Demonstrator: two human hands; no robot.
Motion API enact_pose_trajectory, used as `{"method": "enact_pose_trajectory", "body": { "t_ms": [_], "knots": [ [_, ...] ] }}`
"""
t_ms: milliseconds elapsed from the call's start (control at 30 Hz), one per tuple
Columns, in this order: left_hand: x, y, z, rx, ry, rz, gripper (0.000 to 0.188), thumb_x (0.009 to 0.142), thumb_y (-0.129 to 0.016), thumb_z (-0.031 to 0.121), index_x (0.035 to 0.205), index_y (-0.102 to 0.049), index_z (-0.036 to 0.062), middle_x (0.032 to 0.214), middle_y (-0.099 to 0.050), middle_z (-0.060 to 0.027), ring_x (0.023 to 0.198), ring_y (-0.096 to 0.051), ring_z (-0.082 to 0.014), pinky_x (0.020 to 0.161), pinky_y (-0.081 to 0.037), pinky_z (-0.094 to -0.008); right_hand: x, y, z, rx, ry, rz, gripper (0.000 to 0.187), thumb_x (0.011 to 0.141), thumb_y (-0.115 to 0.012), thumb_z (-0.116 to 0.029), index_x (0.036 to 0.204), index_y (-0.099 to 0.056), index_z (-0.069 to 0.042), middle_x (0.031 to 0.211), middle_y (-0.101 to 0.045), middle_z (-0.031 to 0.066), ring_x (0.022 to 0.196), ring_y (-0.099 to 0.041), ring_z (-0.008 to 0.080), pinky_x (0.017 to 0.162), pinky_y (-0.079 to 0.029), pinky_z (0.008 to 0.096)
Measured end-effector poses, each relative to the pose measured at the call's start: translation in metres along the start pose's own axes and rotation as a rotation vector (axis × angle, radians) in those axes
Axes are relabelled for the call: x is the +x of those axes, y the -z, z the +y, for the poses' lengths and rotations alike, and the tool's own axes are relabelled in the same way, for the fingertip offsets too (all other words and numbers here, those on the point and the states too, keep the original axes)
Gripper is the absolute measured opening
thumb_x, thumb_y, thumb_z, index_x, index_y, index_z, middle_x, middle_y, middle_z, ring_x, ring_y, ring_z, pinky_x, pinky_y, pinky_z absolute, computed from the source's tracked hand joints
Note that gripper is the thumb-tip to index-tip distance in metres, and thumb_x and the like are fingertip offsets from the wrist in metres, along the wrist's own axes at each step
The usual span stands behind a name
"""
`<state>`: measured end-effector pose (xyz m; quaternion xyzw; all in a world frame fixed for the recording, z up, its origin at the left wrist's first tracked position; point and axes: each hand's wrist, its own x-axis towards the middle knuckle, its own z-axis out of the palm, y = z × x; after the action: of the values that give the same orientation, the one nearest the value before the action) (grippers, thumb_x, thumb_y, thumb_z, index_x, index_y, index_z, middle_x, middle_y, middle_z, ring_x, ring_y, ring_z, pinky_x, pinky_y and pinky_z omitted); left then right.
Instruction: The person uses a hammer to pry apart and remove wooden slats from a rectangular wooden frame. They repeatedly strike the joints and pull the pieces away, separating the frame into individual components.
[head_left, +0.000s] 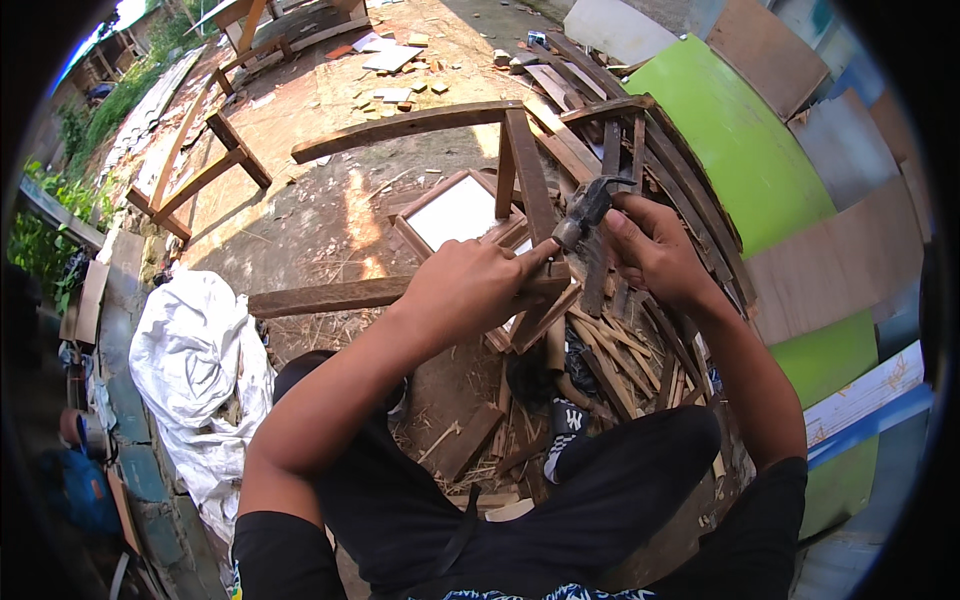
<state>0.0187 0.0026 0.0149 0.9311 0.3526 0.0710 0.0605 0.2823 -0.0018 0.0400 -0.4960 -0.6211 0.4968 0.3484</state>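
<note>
Yard ground [330, 235]: sun is shining on it in patches, and pale scraps [392, 58] are lying far off.
Right hand [658, 250]: it is grasping the hammer [585, 215] close to its head; most of the handle is hiding.
Hammer: its claw is pointing up and away, and its flat end is hanging near the left pointing finger.
Left hand [462, 282]: it is resting over the near bar of the wood frame [400, 130]; one finger is sticking out, but I cannot tell how hard the others are squeezing.
Wood frame: it is sitting in front of the person, and two long bars are reaching left.
Far corner: the long bar and the cross bar are meeting, so this join is looking done.
Near corner: fingers are covering it, so I cannot tell how much work is remaining there.
Around: sticks [615, 365] are lying by the foot, a white sack [190, 360] is slumping at left, and a green board [720, 130] is leaning at right.
</note>
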Motion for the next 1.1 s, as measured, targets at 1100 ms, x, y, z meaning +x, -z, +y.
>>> {"method": "enact_pose_trajectory", "body": {
  "t_ms": [1100],
  "knots": [
    [-0.004,-0.002,-0.001,-0.044,-0.02,-0.005,0.04,0.095,-0.065,0.027,0.133,-0.061,0.0153,0.077,-0.071,-0.0116,0.071,-0.073,-0.034,0.063,-0.058,-0.0472,0.036,0.014,-0.005,-0.052,-0.024,-0.235,0.038,0.107,-0.061,-0.033,0.091,-0.071,0.0,0.065,-0.048,-0.0062,0.059,-0.041,0.0045,0.054,-0.035,0.026]
  ]
}}
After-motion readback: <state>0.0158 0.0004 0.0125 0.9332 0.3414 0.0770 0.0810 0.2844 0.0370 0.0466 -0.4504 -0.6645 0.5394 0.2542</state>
